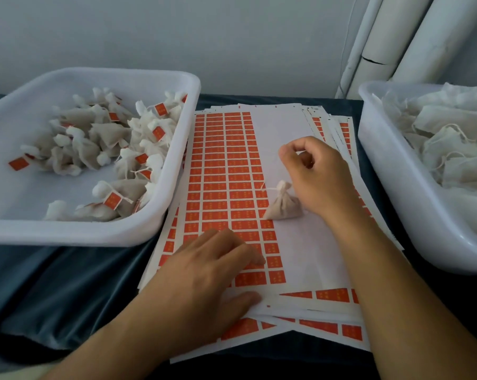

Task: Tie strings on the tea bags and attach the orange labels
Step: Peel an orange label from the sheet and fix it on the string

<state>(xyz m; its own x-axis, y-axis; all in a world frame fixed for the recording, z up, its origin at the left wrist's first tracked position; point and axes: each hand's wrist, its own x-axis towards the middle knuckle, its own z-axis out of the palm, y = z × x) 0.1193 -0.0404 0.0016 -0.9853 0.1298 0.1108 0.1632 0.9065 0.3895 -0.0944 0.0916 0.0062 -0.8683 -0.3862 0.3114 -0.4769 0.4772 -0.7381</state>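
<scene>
A tied tea bag [283, 207] stands on the top sheet of orange labels [223, 171], its string trailing up to the left. My right hand [314, 174] hovers just right of it with fingers curled, thumb and forefinger pinched together above the bag; whether the thin string is between them I cannot tell. My left hand [212, 267] lies on the lower part of the sheet, its fingers straight and pressing on the labels near the sheet's bottom rows.
A white tray [155, 215] at the left holds several tea bags with orange labels attached. Another white tray [391, 187] at the right holds untied tea bags. More label sheets are stacked under the top one on a dark cloth. White pipes run up the back right.
</scene>
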